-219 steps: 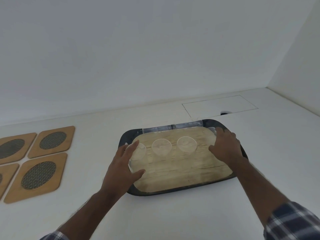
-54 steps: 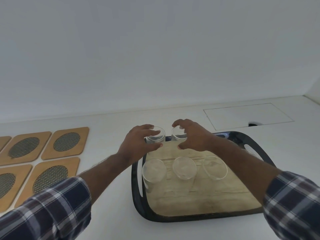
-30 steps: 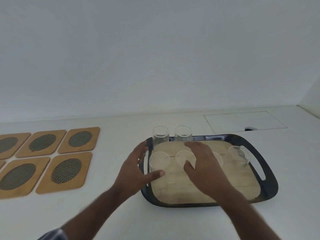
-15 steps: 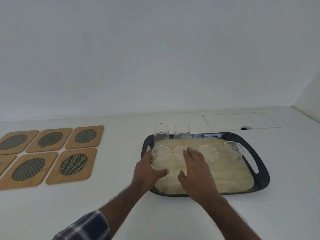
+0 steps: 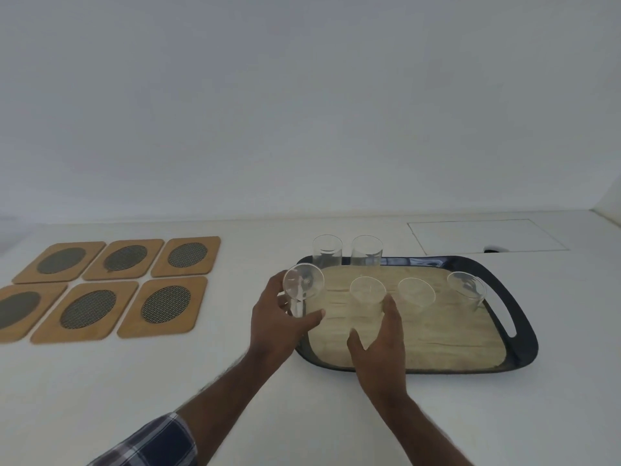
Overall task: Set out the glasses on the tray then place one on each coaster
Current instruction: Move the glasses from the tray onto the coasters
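Observation:
A dark tray (image 5: 519,326) with a wood-look base holds several clear glasses. My left hand (image 5: 279,322) grips the leftmost front glass (image 5: 303,286), lifted and tilted at the tray's left edge. My right hand (image 5: 379,338) wraps around the second front glass (image 5: 367,292), which stands on the tray. Two more front glasses (image 5: 416,291) (image 5: 467,288) stand to the right. A back pair of glasses (image 5: 327,251) (image 5: 367,252) stands at the tray's far left corner. Several wooden coasters (image 5: 163,306) with mesh ovals lie to the left, all bare.
The white counter (image 5: 235,381) runs to a white wall behind. A flush rectangular panel (image 5: 484,235) with a small dark notch lies behind the tray at the right. Another wall meets the counter at the far right.
My left hand has lifted the leftmost front glass and tilted it toward the left. My right hand has closed around the second front glass.

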